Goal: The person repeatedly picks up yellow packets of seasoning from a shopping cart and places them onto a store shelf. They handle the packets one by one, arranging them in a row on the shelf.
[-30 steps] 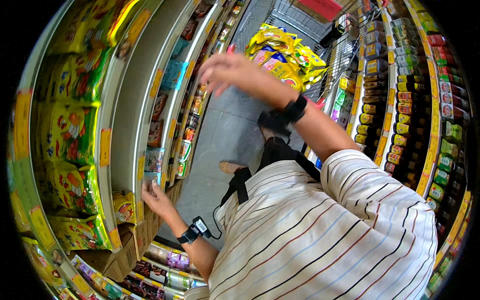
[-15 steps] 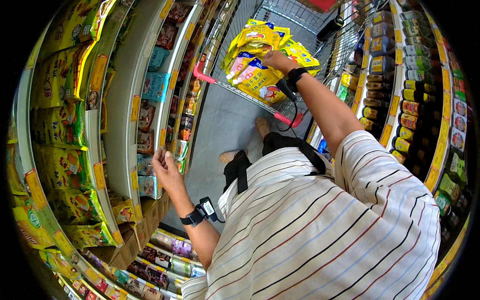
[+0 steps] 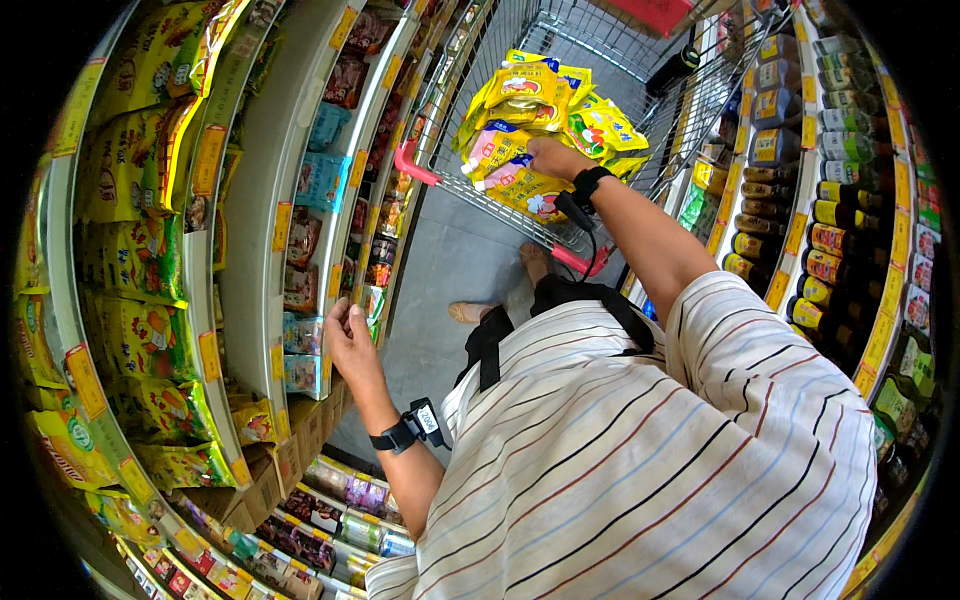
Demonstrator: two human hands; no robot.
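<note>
A heap of yellow seasoning packets (image 3: 515,88) fills the near part of a metal shopping cart (image 3: 478,200). My right hand (image 3: 558,158) reaches into the cart, its fingers closed at the edge of a yellow packet (image 3: 527,194) with a pink corner and a cartoon chef. The fingertips are partly hidden against the packets. My left hand (image 3: 351,335) hangs beside the left shelf, holding nothing, with fingers loosely bent and apart. Both wrists wear black straps; a small device sits on the left one.
On the left, shelves hold large yellow bags (image 3: 135,160) and smaller blue packets (image 3: 322,180). Dark sauce bottles (image 3: 828,240) line the right shelves. The cart's red handle (image 3: 415,165) lies between me and the heap, above the grey floor (image 3: 430,245).
My right hand has drawn nearer over the front packets, and the chef packet has shifted and tilted under it. My left hand stays low beside the shelf, slightly shifted.
</note>
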